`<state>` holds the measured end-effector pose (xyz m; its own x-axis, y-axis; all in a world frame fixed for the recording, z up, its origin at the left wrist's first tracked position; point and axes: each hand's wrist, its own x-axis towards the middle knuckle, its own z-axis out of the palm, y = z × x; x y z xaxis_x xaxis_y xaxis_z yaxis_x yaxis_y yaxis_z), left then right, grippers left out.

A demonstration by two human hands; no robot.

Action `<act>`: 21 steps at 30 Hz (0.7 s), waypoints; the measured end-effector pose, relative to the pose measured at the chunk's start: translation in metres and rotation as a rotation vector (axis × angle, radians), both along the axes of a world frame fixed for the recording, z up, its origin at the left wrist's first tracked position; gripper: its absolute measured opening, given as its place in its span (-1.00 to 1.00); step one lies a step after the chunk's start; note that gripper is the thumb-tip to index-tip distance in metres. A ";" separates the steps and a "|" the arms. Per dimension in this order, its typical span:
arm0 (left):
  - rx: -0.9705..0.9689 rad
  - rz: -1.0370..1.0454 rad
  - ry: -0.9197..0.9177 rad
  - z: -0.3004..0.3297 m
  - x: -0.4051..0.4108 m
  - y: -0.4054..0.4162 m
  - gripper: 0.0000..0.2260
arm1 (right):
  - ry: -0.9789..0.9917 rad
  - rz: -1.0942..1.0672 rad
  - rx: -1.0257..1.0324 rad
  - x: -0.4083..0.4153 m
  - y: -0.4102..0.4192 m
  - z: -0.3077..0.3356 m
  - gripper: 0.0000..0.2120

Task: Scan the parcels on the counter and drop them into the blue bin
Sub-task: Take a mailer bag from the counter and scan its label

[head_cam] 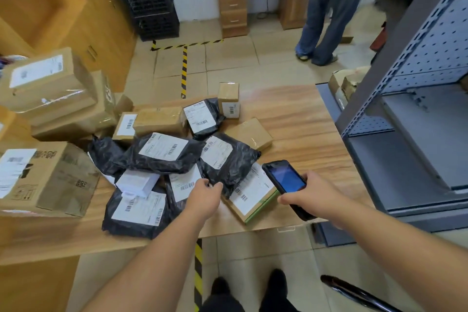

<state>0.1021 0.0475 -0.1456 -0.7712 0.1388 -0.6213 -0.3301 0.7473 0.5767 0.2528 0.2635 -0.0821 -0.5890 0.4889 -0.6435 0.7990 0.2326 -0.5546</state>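
Hands at the parcel pile on the tabletop (304, 134).

The left hand (205, 196) pinches the near edge of a black mailer bag (229, 159) in the middle of the pile, lying partly over a flat labelled box (250, 194). The right hand (307, 194) grips a handheld scanner (285, 177), screen lit, just right of that box.

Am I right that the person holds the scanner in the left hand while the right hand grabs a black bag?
Not quite: it is the other way round. In the head view the right hand holds the scanner, and the left hand grabs the black bag.
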 end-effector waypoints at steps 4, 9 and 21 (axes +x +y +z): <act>-0.015 0.084 -0.087 -0.007 -0.022 0.016 -0.68 | -0.022 -0.010 -0.022 -0.015 0.010 -0.007 -0.41; -0.016 0.184 -0.160 -0.029 -0.054 0.032 -0.76 | -0.045 -0.046 -0.032 -0.037 0.017 -0.011 -0.42; 0.207 0.472 -0.397 -0.059 -0.097 0.059 -0.77 | -0.038 -0.133 -0.056 -0.081 0.028 -0.013 -0.42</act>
<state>0.0050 0.1069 -0.2044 -0.4958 -0.0112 -0.8684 -0.8133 0.3566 0.4598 0.1719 0.2911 -0.0948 -0.4958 0.5237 -0.6928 0.8416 0.0927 -0.5322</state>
